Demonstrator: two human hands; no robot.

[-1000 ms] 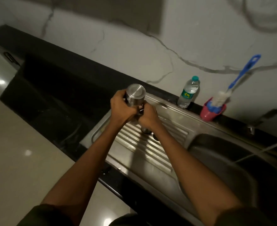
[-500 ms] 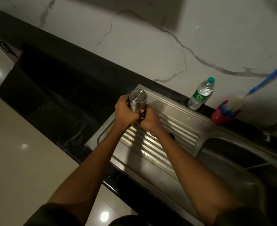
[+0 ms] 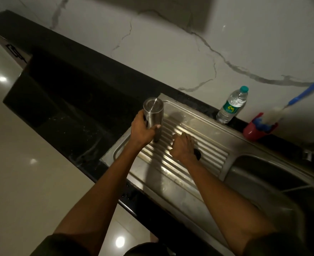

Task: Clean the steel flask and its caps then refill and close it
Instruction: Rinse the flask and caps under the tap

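Head view: left hand (image 3: 142,131) grips the steel flask (image 3: 153,115) over the drainboard (image 3: 185,159); right hand (image 3: 183,147) curled, contents unclear; cleaning and refilling seemingly remain.

Steel drainboard (image 3: 185,174) in black counter (image 3: 82,100); water bottle (image 3: 232,106), red cup (image 3: 252,133).

Bare forearms run out of short dark sleeves (image 3: 285,242) (olive-tinged, in this dim light).

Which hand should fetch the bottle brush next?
Right. The left hand grips the steel flask; the right hand is nearer the brush in the red cup, though it may hold something dark.
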